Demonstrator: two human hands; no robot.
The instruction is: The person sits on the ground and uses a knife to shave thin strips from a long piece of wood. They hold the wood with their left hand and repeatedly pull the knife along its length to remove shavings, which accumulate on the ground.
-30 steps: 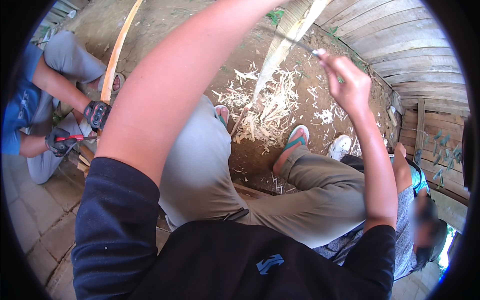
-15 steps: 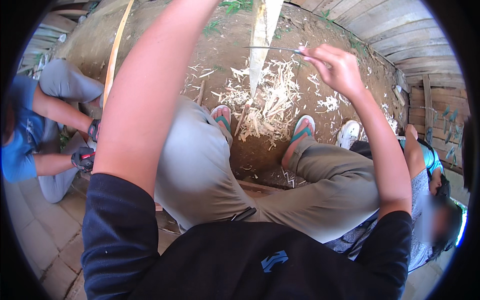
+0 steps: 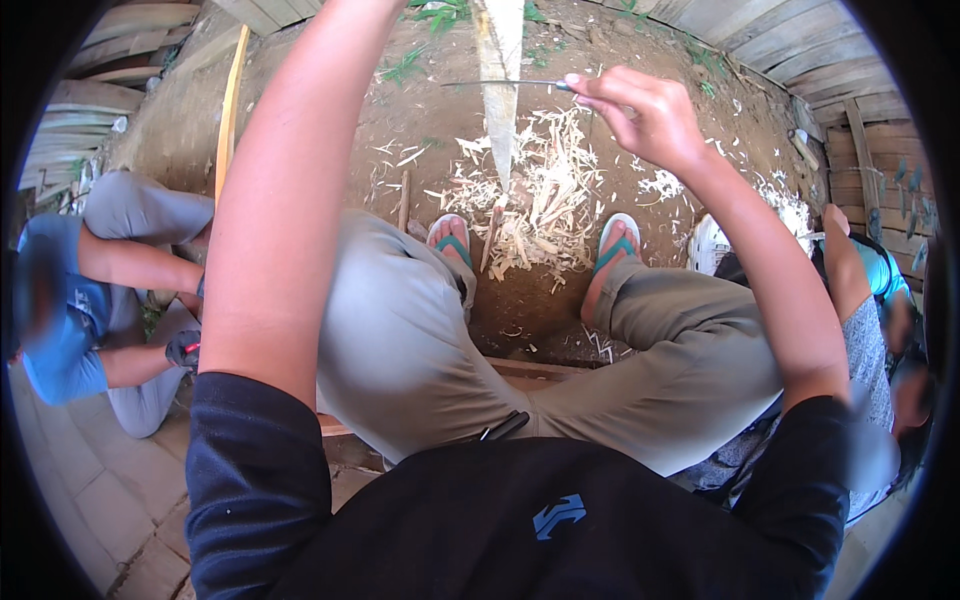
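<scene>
My right hand (image 3: 640, 110) is closed around the handle of a thin-bladed knife (image 3: 535, 82). The blade lies crosswise over a long pale piece of wood (image 3: 500, 125), which narrows to a point at its lower end. That point hangs over a heap of curled wood shavings (image 3: 555, 195) on the ground between my feet. My left forearm (image 3: 300, 150) reaches up past the top edge of the view, so the left hand is out of sight. The wood's upper end is cut off there too.
At the left sits a person in blue with dark gloves (image 3: 182, 348), beside an upright pale wood strip (image 3: 230, 120). More people sit close at my right, near a white shoe (image 3: 708, 245). Plank walls (image 3: 800, 45) border the dirt ground. A short stick (image 3: 404, 200) lies near my left foot.
The knife blade now reaches farther left past the wood and sits slightly farther from its point. The whole view has shifted a little. The person at the left has moved their hands slightly.
</scene>
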